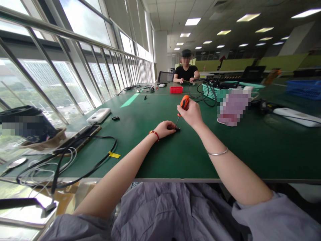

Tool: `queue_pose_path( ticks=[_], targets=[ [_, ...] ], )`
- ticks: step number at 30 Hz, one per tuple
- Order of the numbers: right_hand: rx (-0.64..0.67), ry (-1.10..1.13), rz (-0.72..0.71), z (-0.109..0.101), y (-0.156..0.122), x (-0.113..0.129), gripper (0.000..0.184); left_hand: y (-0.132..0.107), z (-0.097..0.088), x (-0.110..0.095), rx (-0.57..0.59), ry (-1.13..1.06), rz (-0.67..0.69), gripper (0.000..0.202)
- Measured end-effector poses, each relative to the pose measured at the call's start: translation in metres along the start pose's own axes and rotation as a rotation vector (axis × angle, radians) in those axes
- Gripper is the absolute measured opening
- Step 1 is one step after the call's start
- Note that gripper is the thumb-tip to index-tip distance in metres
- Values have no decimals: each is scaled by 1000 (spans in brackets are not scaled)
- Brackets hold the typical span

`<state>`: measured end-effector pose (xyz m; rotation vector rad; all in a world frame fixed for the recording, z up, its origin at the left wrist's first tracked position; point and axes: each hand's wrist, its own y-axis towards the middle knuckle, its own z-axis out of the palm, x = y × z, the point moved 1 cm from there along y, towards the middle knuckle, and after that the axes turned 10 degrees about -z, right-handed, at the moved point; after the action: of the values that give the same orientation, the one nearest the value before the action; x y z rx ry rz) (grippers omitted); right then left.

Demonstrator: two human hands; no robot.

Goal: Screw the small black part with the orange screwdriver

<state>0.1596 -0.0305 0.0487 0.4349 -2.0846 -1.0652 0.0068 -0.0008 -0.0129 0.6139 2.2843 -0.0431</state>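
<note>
My right hand [192,112] is closed around the orange and black handle of a screwdriver [185,101]. The thin shaft slants down and left, and its tip meets a small black piece [177,129] lying on the green table [160,160]. With its fingertips, my left hand [164,129] grips that small black piece against the tabletop. Fingers cover part of the piece, so its exact kind cannot be made out. Another small black part [115,118] lies further left on the table.
At left are a cup [27,124] in a cardboard holder, tangled cables [85,137] and a white box [99,115]. A red tray [176,89], a teal basket [220,89] and a pinkish phone-like object [233,108] stand beyond my hands. A person [186,72] sits opposite.
</note>
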Motion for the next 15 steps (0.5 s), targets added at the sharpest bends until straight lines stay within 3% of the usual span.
queue_pose_path(
  ticks=[15],
  targets=[
    [35, 55, 2, 0, 0, 2, 20, -1, -1, -2, 15, 7, -27, 17]
  ],
)
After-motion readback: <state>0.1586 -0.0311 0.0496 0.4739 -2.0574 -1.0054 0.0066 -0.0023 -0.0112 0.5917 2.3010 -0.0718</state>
